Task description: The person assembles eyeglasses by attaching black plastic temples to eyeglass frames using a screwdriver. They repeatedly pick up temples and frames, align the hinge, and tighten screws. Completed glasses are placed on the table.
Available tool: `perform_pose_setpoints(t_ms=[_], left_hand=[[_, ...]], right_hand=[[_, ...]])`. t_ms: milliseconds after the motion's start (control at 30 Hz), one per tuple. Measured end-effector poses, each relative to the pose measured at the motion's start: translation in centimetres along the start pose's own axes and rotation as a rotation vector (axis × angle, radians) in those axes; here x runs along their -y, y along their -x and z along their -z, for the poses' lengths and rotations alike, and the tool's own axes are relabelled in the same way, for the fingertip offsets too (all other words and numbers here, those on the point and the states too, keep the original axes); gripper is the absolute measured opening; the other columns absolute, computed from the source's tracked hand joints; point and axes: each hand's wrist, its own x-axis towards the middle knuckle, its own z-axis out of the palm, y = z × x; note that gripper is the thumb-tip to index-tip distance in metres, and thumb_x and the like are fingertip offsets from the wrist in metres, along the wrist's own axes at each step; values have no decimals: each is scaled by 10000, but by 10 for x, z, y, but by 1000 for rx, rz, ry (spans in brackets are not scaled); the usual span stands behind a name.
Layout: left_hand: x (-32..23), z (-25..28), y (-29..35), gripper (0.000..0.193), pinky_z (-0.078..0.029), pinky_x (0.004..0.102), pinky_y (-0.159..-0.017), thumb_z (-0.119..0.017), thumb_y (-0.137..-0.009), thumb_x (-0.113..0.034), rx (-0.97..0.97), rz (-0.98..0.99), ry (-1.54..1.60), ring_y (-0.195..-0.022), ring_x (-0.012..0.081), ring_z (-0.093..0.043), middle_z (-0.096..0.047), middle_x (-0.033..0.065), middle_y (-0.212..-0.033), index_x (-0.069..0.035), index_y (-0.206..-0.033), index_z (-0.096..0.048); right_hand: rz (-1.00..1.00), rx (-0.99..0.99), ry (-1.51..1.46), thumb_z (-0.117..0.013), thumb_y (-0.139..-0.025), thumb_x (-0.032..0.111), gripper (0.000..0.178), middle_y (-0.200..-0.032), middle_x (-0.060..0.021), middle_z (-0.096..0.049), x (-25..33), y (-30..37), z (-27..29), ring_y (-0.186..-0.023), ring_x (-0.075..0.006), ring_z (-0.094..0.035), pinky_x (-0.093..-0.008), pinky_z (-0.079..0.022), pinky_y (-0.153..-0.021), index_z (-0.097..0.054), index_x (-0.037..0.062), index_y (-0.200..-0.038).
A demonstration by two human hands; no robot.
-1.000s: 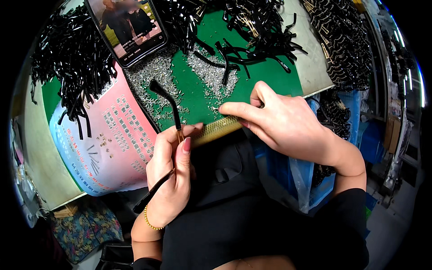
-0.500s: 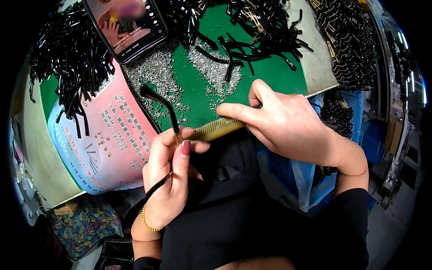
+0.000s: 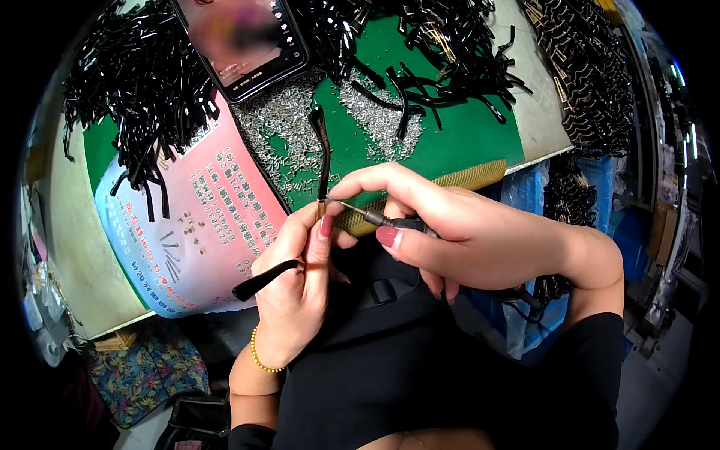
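My left hand (image 3: 296,289) pinches a black eyeglass temple (image 3: 324,154) by its gold-coloured end, and the temple points away from me. A second black temple piece (image 3: 266,279) sticks out to the left across the same hand. My right hand (image 3: 457,232) is wrapped round a slim screwdriver (image 3: 382,219) with a dark handle. Its thin metal shaft points left, and the tip is at or close to the gold end between my left fingertips. Whether a screw sits on the tip is too small to tell.
Tiny silver screw-like pieces (image 3: 289,135) lie heaped on the green mat (image 3: 450,142). Black temples (image 3: 135,90) are piled around a phone (image 3: 247,45). A yellowish mesh strip (image 3: 480,174) runs along the table's near edge. Blue crates (image 3: 480,300) stand below at right.
My right hand has moved from the mat's near edge toward my left hand, and the screwdriver now shows in it. The temple in my left hand has turned more upright.
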Motion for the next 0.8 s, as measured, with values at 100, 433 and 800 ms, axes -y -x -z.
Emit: perform_pose_setpoints(t_ms=[100, 433, 800], left_hand=[[1, 0, 0, 280, -525, 211, -533, -491, -1088, -152, 15, -28, -79, -631, 57, -595, -691, 67, -888, 23, -1278, -598], [23, -6, -5, 291, -543, 372, -647, -628, -892, 48, -156, -639, -748, -730, 307, -684, -694, 177, -904, 109, -1176, -611], [30, 64, -16, 252, -247, 174, -481, -398, -1123, -205, -621, -397, -121, -509, -10, -347, -633, 40, -707, -10, -1199, -537]], right_hand=[[5, 0, -66, -361, -1012, 150, 495, -802, -80, -609, 2, -3, 1, -594, -150, -636, -297, -552, -535, -307, 70, -1497], [3, 40, -318, -522, -1036, 170, 495, -961, -107, -575, -8, 1, -2, -550, -146, -596, -280, -476, -454, -253, -1, -1415], [540, -1075, 893, -563, -975, 221, 260, -812, -243, -661, 17, -11, 86, -769, -420, -671, -496, -548, -682, -608, -33, -938]])
